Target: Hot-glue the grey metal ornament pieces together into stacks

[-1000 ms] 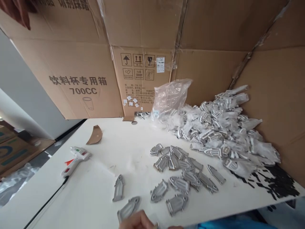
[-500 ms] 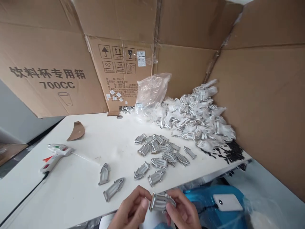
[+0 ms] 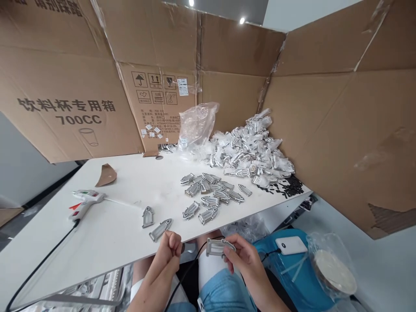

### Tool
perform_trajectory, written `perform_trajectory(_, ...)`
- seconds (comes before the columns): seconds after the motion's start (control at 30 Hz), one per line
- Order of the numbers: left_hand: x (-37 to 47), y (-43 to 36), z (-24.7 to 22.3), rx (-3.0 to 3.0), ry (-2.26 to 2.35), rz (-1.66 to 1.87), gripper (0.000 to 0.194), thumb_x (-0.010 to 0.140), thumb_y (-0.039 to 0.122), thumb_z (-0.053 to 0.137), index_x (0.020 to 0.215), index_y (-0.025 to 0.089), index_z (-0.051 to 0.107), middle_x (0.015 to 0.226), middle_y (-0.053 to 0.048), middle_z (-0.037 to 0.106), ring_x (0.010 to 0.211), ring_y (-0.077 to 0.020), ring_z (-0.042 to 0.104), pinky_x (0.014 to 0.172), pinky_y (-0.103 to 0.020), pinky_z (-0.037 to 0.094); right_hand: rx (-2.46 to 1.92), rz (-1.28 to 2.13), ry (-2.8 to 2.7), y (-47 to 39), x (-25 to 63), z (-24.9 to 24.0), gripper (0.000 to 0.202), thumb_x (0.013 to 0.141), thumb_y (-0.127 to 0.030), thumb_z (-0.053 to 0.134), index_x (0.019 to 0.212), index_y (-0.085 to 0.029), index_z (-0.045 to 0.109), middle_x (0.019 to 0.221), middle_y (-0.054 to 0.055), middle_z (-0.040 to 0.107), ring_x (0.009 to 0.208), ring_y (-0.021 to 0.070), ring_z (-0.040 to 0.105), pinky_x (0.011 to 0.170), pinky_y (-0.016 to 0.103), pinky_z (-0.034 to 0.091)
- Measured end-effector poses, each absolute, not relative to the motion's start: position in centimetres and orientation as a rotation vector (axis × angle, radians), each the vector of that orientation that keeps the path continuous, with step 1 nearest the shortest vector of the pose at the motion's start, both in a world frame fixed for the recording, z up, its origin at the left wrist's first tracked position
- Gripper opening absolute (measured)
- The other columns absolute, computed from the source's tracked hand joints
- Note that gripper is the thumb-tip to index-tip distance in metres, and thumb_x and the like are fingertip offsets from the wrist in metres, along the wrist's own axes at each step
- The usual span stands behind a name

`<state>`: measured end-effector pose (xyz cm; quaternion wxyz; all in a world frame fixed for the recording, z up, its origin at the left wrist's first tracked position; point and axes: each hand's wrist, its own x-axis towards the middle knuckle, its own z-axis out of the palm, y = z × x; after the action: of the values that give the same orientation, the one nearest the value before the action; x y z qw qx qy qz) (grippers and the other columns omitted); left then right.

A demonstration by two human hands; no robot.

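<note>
My right hand [image 3: 242, 255] holds a silver metal frame piece [image 3: 218, 247] by its pointed end, above my lap. To its left, my left hand [image 3: 169, 251] is closed with fingers curled in, near the table's front edge; whatever it may hold is hidden. Just beyond that hand lies a loose metal piece [image 3: 160, 230], with another one [image 3: 147, 217] behind it. A loose group of similar metal pieces [image 3: 211, 188] rests on the middle of the white table [image 3: 130, 242].
A white glue gun [image 3: 86, 203] with a black cable lies at the left. Bagged pieces [image 3: 247, 151] are heaped at the back right beside black bits [image 3: 290, 187]. Cardboard walls [image 3: 78, 95] stand behind. A blue stool [image 3: 292, 271] holds a white device [image 3: 291, 245].
My left hand has moved away from the metal piece and its fingers have curled closed. My right hand still holds the piece. The view has shifted, showing more of my lap and the stool.
</note>
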<state>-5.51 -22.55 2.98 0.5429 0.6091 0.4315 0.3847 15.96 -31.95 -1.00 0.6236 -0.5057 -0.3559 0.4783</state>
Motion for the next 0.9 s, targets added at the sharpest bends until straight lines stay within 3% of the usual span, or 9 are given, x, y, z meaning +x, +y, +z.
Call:
perform_trajectory(0.13,-6.0,-23.4,3.4,1.326,0.939,0.855,0.018,0.096,0.038,0.061,0.092,0.028,0.047,0.089,0.000,0.052,0.083,-0.0173,0.050,0.079,-0.026,0.051,-1.156,1.091,-0.787,-30.6,15.4,-1.4,0.041,0.091,-0.058,0.080,0.098,-0.018,0.074,0.074,0.001,0.064,0.061,0.0152,0.052,0.056,0.026,0.042)
perform_trajectory(0.3,-4.9,-23.6,4.1,1.355,0.958,0.878,0.028,0.097,0.053,0.067,0.101,0.027,0.058,0.093,-0.003,0.062,0.090,-0.0200,0.063,0.081,-0.029,0.057,-1.184,1.120,-0.865,-29.4,14.2,-1.3,0.039,0.095,-0.057,0.077,0.100,-0.018,0.073,0.077,0.001,0.061,0.065,0.0147,0.052,0.060,0.026,0.044)
perform_trajectory(0.53,-3.8,-24.2,3.3,1.425,1.075,1.042,0.032,0.083,0.043,0.085,0.097,0.026,0.061,0.092,-0.004,0.078,0.088,-0.0249,0.079,0.077,-0.033,0.068,-1.078,1.175,-0.944,-29.1,12.8,-2.9,0.038,0.099,-0.055,0.072,0.115,-0.020,0.075,0.080,0.002,0.062,0.067,0.0172,0.056,0.057,0.028,0.047)
perform_trajectory(0.77,-4.3,-24.7,3.2,1.587,1.204,1.071,0.036,0.086,0.038,0.081,0.116,0.030,0.062,0.089,0.001,0.083,0.076,-0.0232,0.081,0.081,-0.036,0.069,-1.003,1.230,-0.947,-29.6,12.2,-3.0,0.036,0.100,-0.051,0.071,0.120,-0.022,0.078,0.090,0.005,0.065,0.071,0.0183,0.061,0.058,0.028,0.052)
perform_trajectory(0.9,-4.8,-24.5,3.8,1.630,1.162,1.089,0.032,0.085,0.035,0.081,0.112,0.029,0.065,0.085,0.002,0.082,0.070,-0.0204,0.079,0.073,-0.030,0.068,-1.002,1.229,-0.899,-29.6,11.9,-2.6,0.038,0.098,-0.054,0.074,0.115,-0.020,0.079,0.086,0.005,0.066,0.069,0.0181,0.060,0.055,0.027,0.050)
